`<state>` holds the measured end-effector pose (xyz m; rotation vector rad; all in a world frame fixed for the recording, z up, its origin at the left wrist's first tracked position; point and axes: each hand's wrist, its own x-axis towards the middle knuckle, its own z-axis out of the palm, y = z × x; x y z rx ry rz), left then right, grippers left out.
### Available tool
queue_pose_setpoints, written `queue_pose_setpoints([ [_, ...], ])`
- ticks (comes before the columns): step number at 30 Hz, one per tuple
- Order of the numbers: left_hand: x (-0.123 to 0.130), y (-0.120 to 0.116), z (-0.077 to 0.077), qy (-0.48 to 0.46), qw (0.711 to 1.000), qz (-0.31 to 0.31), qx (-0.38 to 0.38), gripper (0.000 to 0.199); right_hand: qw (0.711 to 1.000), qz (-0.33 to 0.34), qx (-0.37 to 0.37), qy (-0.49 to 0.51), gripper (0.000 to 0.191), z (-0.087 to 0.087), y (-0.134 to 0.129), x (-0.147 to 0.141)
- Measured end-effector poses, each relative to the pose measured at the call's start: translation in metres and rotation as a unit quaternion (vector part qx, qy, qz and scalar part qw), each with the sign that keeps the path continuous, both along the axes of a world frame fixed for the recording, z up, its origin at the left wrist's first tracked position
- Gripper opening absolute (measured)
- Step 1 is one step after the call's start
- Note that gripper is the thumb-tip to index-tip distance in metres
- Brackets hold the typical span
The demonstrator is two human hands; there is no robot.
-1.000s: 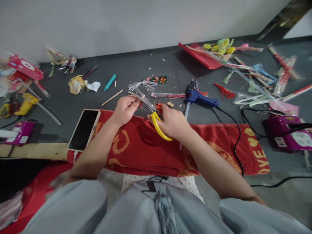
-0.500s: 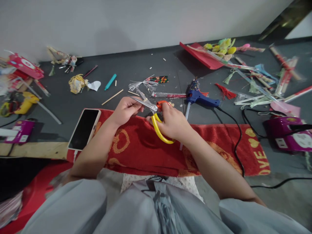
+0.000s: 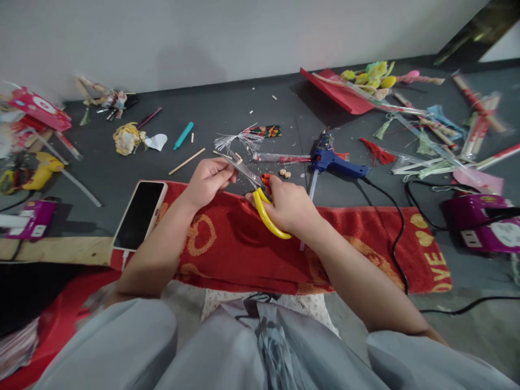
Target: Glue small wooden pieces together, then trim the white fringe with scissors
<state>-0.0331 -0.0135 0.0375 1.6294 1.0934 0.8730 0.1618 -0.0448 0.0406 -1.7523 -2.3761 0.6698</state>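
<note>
Scissors (image 3: 249,176) have swung nearly closed; half a second ago I had the blades well apart. Both hands sit about where they were. Clock is centred on the scissors, 12 pointing away from the wearer.

Right hand (image 3: 288,203), 4 o'clock: I have it curled round the handles, thumb and fingers in the grip, yellow loop hanging out below. Left hand (image 3: 211,181), 9 o'clock: thumb and fingers pressed together right beside the blades; what they pinch is hidden, can't tell. Pale stick bit (image 3: 239,161) shows just past the blades at 11; can't tell if held or lying.

Around: silver fringe (image 3: 238,142) near, 11 to 12, patterned strip (image 3: 268,131) beside it at 1. Wrapped red-and-clear sleeve (image 3: 284,158), 2. Beige crumbs (image 3: 285,173) at 3, just beyond the right hand. Blue glue gun (image 3: 333,164) farther out, also 3, on its side. Thin wooden stick (image 3: 187,161), 10; teal tube (image 3: 183,135), 10, farther out. Phone (image 3: 140,215), 8, screen dark, cable plugged in. Red towel (image 3: 252,254) spreads across 6, under the forearms. Purple box (image 3: 479,222), well apart, 3 to 4.
</note>
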Motion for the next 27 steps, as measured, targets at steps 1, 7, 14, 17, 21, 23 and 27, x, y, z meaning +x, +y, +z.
queue_pose_setpoints([
  [1, -0.001, 0.001, 0.0, 0.004, 1.0, -0.001, 0.005, 0.033, 1.0, 0.0, -0.001, -0.004, 0.062, 0.0, 0.0, 0.0],
  [7, 0.0, 0.005, -0.004, 0.029, 0.999, 0.014, 0.036, 0.037, 1.0, -0.021, -0.007, -0.002, 0.063, -0.001, 0.004, -0.001],
  [14, 0.008, 0.003, -0.013, -0.042, 0.99, 0.123, 0.058, 0.039, 0.996, -0.05, -0.023, 0.067, 0.053, 0.003, 0.008, 0.003],
  [17, 0.014, 0.003, -0.015, -0.089, 0.977, 0.192, 0.032, 0.034, 0.989, -0.066, -0.04, 0.129, 0.047, 0.003, 0.009, 0.005],
  [21, 0.02, 0.003, -0.021, -0.1, 0.983, 0.153, 0.009, 0.039, 0.961, -0.068, -0.084, 0.253, 0.047, 0.001, 0.01, 0.005],
  [23, 0.023, -0.001, -0.026, -0.089, 0.992, 0.084, 0.033, 0.053, 0.948, -0.063, -0.086, 0.298, 0.048, -0.001, 0.011, 0.004],
  [27, 0.03, -0.014, -0.04, -0.053, 0.998, -0.014, 0.044, 0.078, 0.931, -0.052, -0.1, 0.348, 0.049, -0.005, 0.011, 0.001],
])
